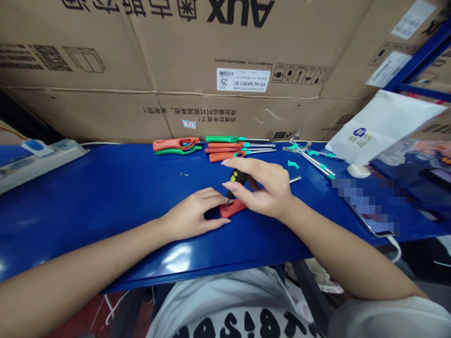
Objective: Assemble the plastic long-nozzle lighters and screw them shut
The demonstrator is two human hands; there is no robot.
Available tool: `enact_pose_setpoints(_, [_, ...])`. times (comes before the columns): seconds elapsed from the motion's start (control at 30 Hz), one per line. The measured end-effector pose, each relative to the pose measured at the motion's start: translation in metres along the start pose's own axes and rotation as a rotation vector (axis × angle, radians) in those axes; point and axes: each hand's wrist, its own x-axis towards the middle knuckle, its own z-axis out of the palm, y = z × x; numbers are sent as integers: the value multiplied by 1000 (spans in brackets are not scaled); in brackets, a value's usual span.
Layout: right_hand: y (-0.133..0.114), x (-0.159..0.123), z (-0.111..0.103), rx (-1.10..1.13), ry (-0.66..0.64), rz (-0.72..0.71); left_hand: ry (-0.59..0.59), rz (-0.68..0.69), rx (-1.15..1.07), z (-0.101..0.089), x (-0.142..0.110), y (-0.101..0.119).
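A red long-necked lighter (232, 207) lies on the blue table, its metal tube pointing to the right. My left hand (197, 211) grips the lighter's handle end between thumb and fingers. My right hand (266, 185) is closed around a short screwdriver (237, 180) with a black and yellow handle. The screwdriver leans, and its thin shaft meets the handle near my left fingertips. Part of the lighter is hidden under my right hand. Behind, several assembled red and green lighters (225, 146) lie in a row, beside loose orange and green handle shells (176, 144).
Metal tubes with teal parts (312, 159) and a small teal piece (292, 164) lie at the back right. A phone (368, 202) with a cable and a white paper bag (384, 126) are farther right. A power strip (42, 162) sits left; cardboard (183, 61) stands behind.
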Motion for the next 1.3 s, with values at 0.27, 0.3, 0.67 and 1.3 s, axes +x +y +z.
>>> enact_pose_setpoints(0.27, [-5,0,4,200,-95,65,-6,-12,-13,-1,1,2])
enact_pose_setpoints(0.3, [-6,0,4,162,-63,63,1,-7,-7,-1,1,2])
enact_pose_setpoints(0.67, [-6,1,4,182,-37,59,0,-23,-17,-1,1,2])
enact_pose_setpoints(1.3, [-7,0,3,289,-187,197,-19,-35,-29,-2,0,2])
